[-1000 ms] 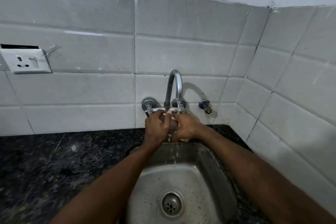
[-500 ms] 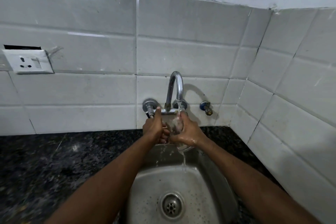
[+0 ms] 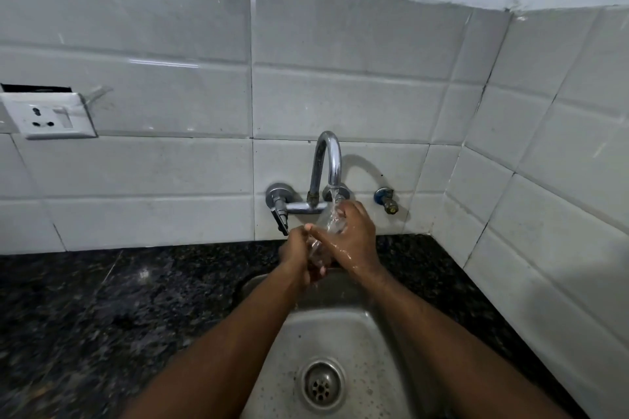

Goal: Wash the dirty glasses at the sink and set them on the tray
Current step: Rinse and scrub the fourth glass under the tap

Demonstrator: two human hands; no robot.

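A clear glass (image 3: 327, 227) is tilted under the running water of the chrome tap (image 3: 327, 163), above the back of the steel sink (image 3: 340, 333). My left hand (image 3: 296, 257) grips its lower end from the left. My right hand (image 3: 355, 238) holds its upper part, fingers wrapped round near the rim. Water streams from the spout onto the glass and my right hand, which is wet. Most of the glass is hidden between my hands. No tray is in view.
Dark speckled granite counter (image 3: 119, 309) lies left of the sink, with a narrow strip on the right. White tiled walls meet in a corner on the right. A white socket (image 3: 47, 116) is on the left wall, and a small brass valve (image 3: 388, 201) beside the tap.
My hands have dropped a little and the glass has tilted, its top toward the spout. My right hand has shifted up along the glass while my left has slid down to its base.
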